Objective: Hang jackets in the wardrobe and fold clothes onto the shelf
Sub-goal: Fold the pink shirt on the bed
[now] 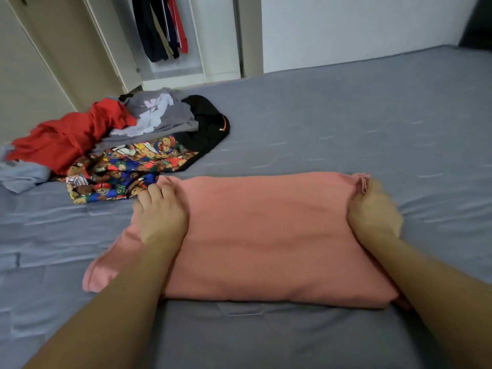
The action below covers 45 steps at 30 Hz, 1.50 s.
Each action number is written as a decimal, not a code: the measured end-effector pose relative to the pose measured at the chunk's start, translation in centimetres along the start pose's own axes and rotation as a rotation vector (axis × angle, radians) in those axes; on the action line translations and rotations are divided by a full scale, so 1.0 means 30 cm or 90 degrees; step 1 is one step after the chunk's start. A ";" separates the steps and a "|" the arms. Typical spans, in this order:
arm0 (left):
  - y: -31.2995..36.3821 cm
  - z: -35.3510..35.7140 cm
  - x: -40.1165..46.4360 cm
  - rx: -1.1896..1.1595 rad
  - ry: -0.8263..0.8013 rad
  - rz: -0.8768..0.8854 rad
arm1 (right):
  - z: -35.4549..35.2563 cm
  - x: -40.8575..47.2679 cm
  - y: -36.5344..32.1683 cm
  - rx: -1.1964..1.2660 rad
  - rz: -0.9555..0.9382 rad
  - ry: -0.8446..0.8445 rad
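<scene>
From the head camera, a pink garment lies folded into a broad rectangle on a bed covered by a grey-blue sheet, close to the near edge. One sleeve sticks out from its left near corner and rests flat on the sheet.

The left hand lies palm down on the left end of the pink garment, fingers fairly straight and spread a little, the fingertips reaching its far left corner. It presses rather than grips. The right hand sits at the right end, where the fingers curl around a bunched bit of pink cloth at the far right corner (the picture is blurred there, so the exact hold is hard to read). Both bare forearms come in from the bottom of the view.

Beyond the left hand, just beside the pink garment, is a loose pile of clothes: a cloth printed with teddy bears nearest, a red garment to the left, a grey top with a pale print on top, a black garment on the right, and a light blue piece at the far left edge.

Behind the bed an open wardrobe shows dark and red hanging clothes.
</scene>
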<state>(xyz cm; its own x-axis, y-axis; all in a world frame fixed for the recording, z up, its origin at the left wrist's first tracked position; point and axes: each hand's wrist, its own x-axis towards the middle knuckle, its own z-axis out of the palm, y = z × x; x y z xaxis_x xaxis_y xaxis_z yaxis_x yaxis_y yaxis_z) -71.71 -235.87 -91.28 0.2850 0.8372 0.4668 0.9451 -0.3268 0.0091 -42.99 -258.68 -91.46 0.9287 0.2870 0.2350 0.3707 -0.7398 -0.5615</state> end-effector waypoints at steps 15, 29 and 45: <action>0.135 0.096 0.108 -0.210 -0.252 0.151 | 0.104 0.100 -0.055 -0.173 -0.127 0.012; 0.001 0.013 0.133 -0.036 -0.362 0.064 | -0.108 -0.029 0.074 0.349 0.010 -0.202; 0.321 -0.302 -0.528 -0.128 -0.260 0.270 | -0.490 -0.313 0.265 0.339 0.115 -0.696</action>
<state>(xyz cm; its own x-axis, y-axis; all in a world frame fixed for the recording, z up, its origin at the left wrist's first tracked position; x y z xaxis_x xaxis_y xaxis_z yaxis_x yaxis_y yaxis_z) -68.58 -256.25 -90.56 0.7046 0.7037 0.0908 0.6989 -0.7104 0.0826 -48.95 -276.20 -86.45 0.3946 0.7548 -0.5239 -0.0428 -0.5545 -0.8311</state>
